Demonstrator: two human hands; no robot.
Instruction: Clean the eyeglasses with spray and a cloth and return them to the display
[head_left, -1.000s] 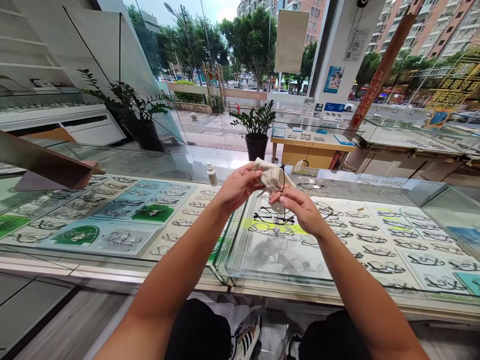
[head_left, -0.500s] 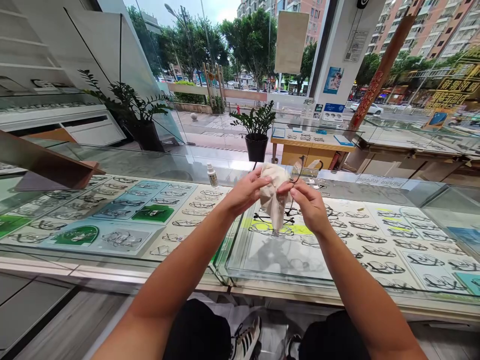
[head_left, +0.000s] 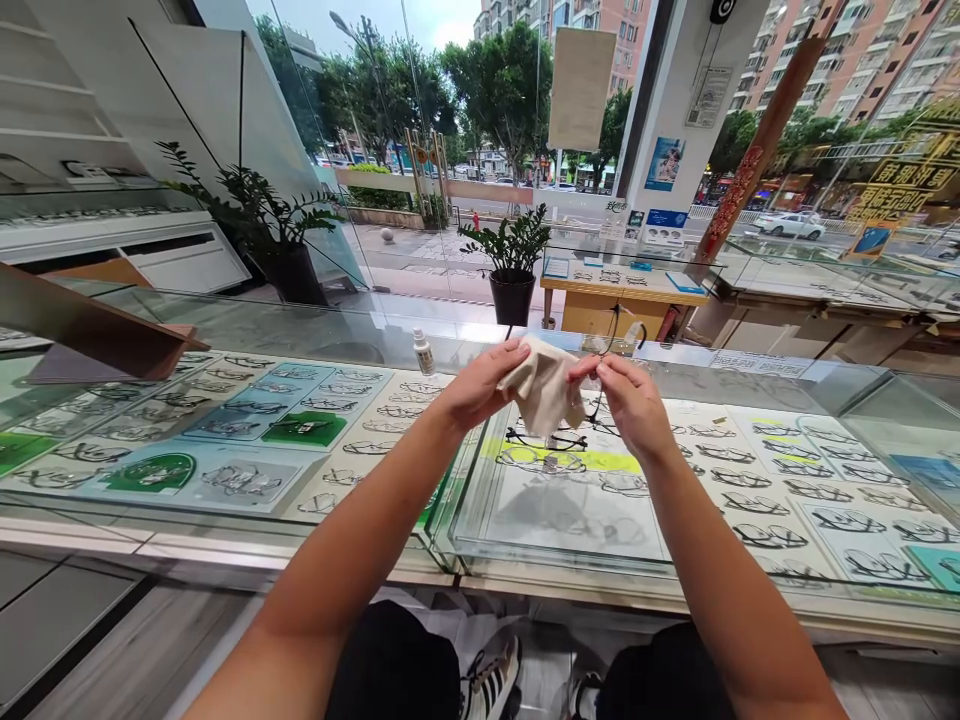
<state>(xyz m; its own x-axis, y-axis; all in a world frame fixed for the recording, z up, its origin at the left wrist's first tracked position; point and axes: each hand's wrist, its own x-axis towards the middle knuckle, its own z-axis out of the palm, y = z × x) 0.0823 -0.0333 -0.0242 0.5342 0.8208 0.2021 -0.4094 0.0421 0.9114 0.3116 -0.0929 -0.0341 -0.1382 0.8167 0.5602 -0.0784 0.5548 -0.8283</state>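
My left hand (head_left: 484,385) is closed on the edge of a cream cleaning cloth (head_left: 546,388), which hangs in loose folds over the glass counter. My right hand (head_left: 630,400) pinches a pair of dark-framed eyeglasses (head_left: 616,325) between thumb and fingers, just right of the cloth. The temples of the glasses point up and away from me, and part of the frame is hidden behind my fingers and the cloth. Whether the cloth touches the lenses I cannot tell.
A small white spray bottle (head_left: 424,352) stands on the glass display counter (head_left: 360,335) left of my hands. Rows of eyeglasses (head_left: 772,535) lie inside the case. A brown slanted panel (head_left: 112,325) rises at left; a potted plant (head_left: 512,290) stands beyond the counter.
My left hand has drawn slightly left and the cloth has opened out from a bunched, hanging shape. My right hand with the eyeglasses has shifted a little to the right.
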